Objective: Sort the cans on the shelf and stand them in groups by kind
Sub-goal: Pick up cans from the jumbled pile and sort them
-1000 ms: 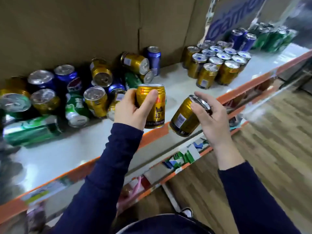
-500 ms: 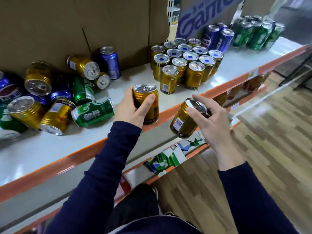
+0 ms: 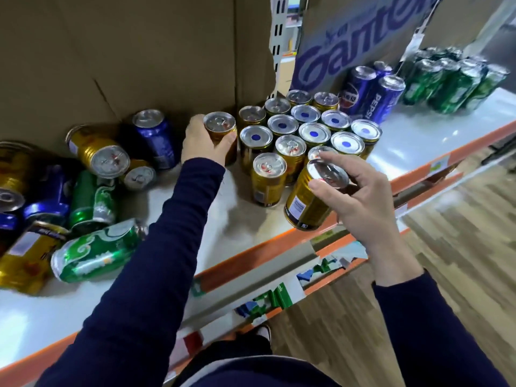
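The cans are short gold ones with silver lids, some showing a blue dot and some a pull tab, tall blue ones and tall green ones. The left hand (image 3: 201, 141) grips an upright gold can (image 3: 220, 122) round its side, at the centre of the frame. This can is hard against the left edge of the gold group (image 3: 307, 129); whether its base touches the shelf (image 3: 418, 135) cannot be told. The right hand (image 3: 363, 202) pinches a tilted gold can (image 3: 304, 202) by its top rim, fingers spread over the lid. It hangs just in front of the group, with its base over the shelf's orange lip (image 3: 251, 255).

The gold group stands in close rows, the cans touching, at centre right. Standing blue cans (image 3: 371, 93) lie behind it to the right, and standing green cans (image 3: 452, 79) are at the upper right, blurred. On the left of the frame a heap (image 3: 92, 169) of gold, blue and green cans lies tumbled on their sides, and one green can (image 3: 95, 252) sprawls nearest the lip.

Bare white shelf shows in a strip between the heap and the gold group, under the left forearm. More is bare at right, in front of the blue and green cans. Cardboard (image 3: 111, 51) closes the back. Below the lip is a wooden floor (image 3: 460, 247).
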`<state>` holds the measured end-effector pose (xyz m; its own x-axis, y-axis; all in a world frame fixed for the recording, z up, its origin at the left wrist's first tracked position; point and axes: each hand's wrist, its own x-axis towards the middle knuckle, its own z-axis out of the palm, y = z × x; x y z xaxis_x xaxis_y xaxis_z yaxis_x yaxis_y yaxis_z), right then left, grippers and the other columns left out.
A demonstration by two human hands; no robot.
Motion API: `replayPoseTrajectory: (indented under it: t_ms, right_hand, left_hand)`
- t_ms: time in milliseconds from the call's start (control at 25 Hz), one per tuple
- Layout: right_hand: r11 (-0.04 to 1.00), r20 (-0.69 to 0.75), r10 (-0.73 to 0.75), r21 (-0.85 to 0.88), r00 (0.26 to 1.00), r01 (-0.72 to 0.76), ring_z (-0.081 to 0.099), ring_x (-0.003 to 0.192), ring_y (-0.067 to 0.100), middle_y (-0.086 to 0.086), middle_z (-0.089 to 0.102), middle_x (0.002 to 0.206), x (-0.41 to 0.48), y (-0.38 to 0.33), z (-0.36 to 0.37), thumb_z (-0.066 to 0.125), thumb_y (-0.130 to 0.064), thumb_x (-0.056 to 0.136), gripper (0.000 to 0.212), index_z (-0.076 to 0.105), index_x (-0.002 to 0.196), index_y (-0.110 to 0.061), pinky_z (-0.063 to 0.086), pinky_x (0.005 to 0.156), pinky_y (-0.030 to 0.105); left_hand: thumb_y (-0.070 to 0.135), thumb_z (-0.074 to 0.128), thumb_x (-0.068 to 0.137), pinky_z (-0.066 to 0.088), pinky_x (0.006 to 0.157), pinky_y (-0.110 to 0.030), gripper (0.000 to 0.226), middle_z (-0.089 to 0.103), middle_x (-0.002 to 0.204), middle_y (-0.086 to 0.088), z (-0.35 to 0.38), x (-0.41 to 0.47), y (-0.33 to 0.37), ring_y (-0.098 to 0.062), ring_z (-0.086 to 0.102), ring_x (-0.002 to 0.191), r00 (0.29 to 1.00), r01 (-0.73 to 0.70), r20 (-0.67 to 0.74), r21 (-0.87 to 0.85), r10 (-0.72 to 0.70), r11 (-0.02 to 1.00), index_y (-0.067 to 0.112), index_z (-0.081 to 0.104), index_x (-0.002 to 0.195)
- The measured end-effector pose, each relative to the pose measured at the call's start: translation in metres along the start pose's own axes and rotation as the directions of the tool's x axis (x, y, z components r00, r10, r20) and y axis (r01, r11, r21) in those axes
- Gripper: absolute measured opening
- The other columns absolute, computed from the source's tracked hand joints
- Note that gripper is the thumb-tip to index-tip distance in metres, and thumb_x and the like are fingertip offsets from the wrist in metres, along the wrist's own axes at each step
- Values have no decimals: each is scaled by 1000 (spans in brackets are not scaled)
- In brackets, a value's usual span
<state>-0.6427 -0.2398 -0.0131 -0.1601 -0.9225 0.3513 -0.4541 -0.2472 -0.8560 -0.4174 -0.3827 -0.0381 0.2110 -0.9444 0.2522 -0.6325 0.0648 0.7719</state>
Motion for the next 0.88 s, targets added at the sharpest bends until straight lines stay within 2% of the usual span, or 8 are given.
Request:
replayPoseTrajectory:
  t_ms: [160, 280, 400, 560, 680, 880]
  right_hand:
    - [1000, 18, -3, -10, 1000, 3, 62, 104, 5, -11, 67, 109, 19, 11, -1, 74, -44, 71, 51, 69, 115, -21, 49, 85, 21]
    - [998, 75, -32, -55, 997, 36, 61, 104, 1, -15, 65, 110, 29, 16, -3, 76, -37, 72, 50, 67, 117, -19, 47, 85, 15]
    - [980, 186, -116, -140, 976, 143, 56, 107, -4, -17, 62, 111, 39, 18, -5, 78, -37, 72, 53, 65, 120, -20, 43, 88, 10]
    - [930, 332, -220, -212, 917, 300, 58, 108, 5, -4, 66, 114, 52, 24, -2, 81, -40, 72, 56, 67, 120, -15, 45, 92, 15]
    - [904, 356, -284, -209, 890, 373, 58, 107, 9, -1, 66, 114, 56, 34, 1, 80, -42, 72, 55, 68, 117, -13, 46, 93, 20]
    - [809, 473, -384, -241, 793, 536, 57, 111, 20, 5, 67, 114, 58, 53, -3, 71, -55, 73, 65, 66, 119, -9, 36, 101, 27]
  left_hand:
    - [34, 63, 87, 34, 99, -31, 60, 45, 133, -17, 27, 34, 4, -30, 45, 122, 999, 35, -12, 27, -35, 999, 2, 40, 132]
    - [39, 43, 97, 28, 106, -32, 58, 39, 143, -18, 36, 42, -9, -32, 38, 131, 986, 143, 82, 44, -146, 989, 5, 32, 142]
    - [44, 33, 99, 25, 109, -32, 60, 30, 151, -14, 31, 38, -19, -30, 32, 136, 969, 169, 161, 114, -186, 979, 12, 21, 148]
    - [40, 39, 98, 34, 104, -35, 56, 40, 145, -14, 21, 1, -19, -30, 42, 129, 976, 76, 186, 212, -116, 974, 13, 26, 146]
    - [34, 45, 96, 40, 98, -36, 52, 46, 140, -12, 12, -52, -21, -29, 47, 122, 983, 38, 160, 310, -91, 950, 15, 33, 142]
    - [29, 50, 93, 41, 98, -42, 42, 57, 126, -14, 4, -133, -16, -33, 51, 114, 996, -10, 82, 463, -31, 886, 8, 51, 129]
